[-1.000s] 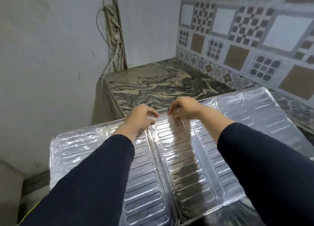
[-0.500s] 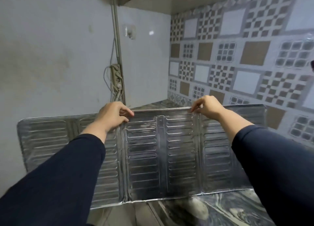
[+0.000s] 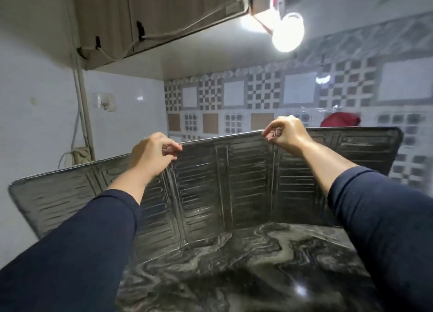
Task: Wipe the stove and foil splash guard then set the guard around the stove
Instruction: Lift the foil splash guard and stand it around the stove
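The foil splash guard (image 3: 225, 182), ribbed and folded into several panels, stands upright on the marbled counter (image 3: 246, 272) with its side panels angled outward. My left hand (image 3: 152, 154) pinches its top edge left of centre. My right hand (image 3: 285, 133) pinches the top edge right of centre. Both hands are closed on the foil. No stove is in view.
A wall cabinet (image 3: 131, 21) hangs overhead with a lit bulb (image 3: 288, 31) under it. Patterned tiles (image 3: 257, 100) cover the back wall. A pipe and a power strip (image 3: 80, 154) sit on the left wall. Something red (image 3: 339, 120) shows behind the guard's right panel.
The guard went from lying flat on the counter to standing upright, and its side panels now bend outward. My hands spread apart along its top edge. My view tilted upward.
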